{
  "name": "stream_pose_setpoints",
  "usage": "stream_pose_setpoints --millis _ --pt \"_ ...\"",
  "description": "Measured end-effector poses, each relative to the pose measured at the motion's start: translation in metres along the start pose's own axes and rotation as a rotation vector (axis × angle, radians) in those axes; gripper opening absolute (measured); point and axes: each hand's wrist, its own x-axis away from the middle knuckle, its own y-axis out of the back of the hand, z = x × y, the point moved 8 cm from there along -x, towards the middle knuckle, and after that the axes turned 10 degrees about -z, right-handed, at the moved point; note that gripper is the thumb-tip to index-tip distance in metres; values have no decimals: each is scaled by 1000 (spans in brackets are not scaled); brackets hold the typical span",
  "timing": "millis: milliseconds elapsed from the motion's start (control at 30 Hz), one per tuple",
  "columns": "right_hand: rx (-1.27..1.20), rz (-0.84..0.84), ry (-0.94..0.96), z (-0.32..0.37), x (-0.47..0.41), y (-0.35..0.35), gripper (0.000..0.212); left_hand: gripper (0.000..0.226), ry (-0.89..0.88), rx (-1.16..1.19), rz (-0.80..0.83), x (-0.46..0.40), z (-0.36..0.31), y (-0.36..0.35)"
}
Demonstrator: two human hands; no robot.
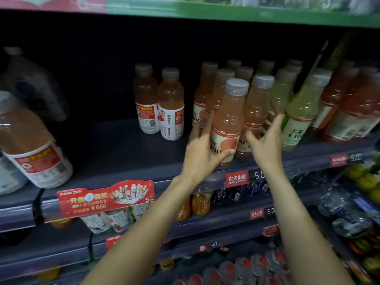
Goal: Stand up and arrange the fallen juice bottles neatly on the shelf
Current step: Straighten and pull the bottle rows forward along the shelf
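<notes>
Head view, left to right along the juice shelf [123,145]. At far left a big juice jug [30,149] leans near the shelf edge; next, toward the back, two small bottles with white labels [159,105] stand upright, well apart from the hands. At centre the left hand [202,149] holds the front pink bottle [229,120]: thumb across the lower label, fingers spread up its left side, a loose wrap rather than a tight clench. This bottle stands at the shelf's front edge, long axis vertical or nearly so, cap up, with more pink bottles upright in rows behind it. Just to the right, the right hand [265,145] has its fingers splayed and fairly straight, reaching between the second pink bottle [256,112] and the pale yellow bottle [299,112]; whether the fingertips touch either one cannot be told, and it grips nothing. The yellow bottle leans, cap toward the upper right, base at the front edge, and lies just right of the right hand's fingers, so this hand is judged the nearer one for setting it straight. At far right, red bottles [353,112] also lean.
</notes>
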Motion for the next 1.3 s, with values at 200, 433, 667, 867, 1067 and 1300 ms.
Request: stream_pose_setpoints --millis 200,433,667,867,1067,1300 --pt "7 -12 7 -4 5 12 57 100 -25 23 29 -1 -2 -8" --pt "123 -259 334 51 45 34 35 56 -157 -166 -185 6 -4 32" --pt "51 19 629 105 85 -62 25 41 -52 -246 -443 -15 62 125" --pt "104 151 341 85 57 -145 68 83 77 -354 -270 -60 101 127" --pt "21 203 81 58 42 -183 82 101 246 -279 -174 -78 129 109" --pt "-71 204 32 53 45 -174 89 101 189 -207 -201 -64 121 120"
